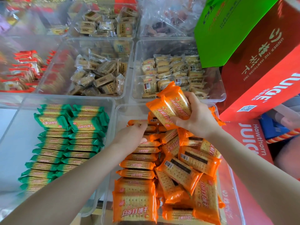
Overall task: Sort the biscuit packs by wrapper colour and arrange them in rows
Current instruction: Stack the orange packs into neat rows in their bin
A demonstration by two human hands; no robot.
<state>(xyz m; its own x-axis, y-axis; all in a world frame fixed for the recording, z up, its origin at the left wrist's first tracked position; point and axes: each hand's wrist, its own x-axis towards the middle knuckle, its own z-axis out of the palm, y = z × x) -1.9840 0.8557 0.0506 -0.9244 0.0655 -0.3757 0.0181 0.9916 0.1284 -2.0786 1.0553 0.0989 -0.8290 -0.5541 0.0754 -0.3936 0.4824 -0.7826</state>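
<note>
1. Holding two orange packs point(170, 105) aloft, the right hand point(197, 118) forms the active grip, fingers curled round them above the far end of the orange bin point(233, 189).
2. Left hand point(129, 137): fingers curled over the far end of the orange row point(139, 161), pressing the packs there.
3. Key relation: the held packs' long axis runs diagonally, whereas row packs lie crosswise, on edge; the row's open far end lies down and left of the grip, just beside the left hand.
4. Judged need: a turn to crosswise before lowering.
5. Loose orange packs point(191, 168) fill the bin's right side; green packs point(68, 140) stand in two rows in the neighbouring green bin point(19, 111).
</note>
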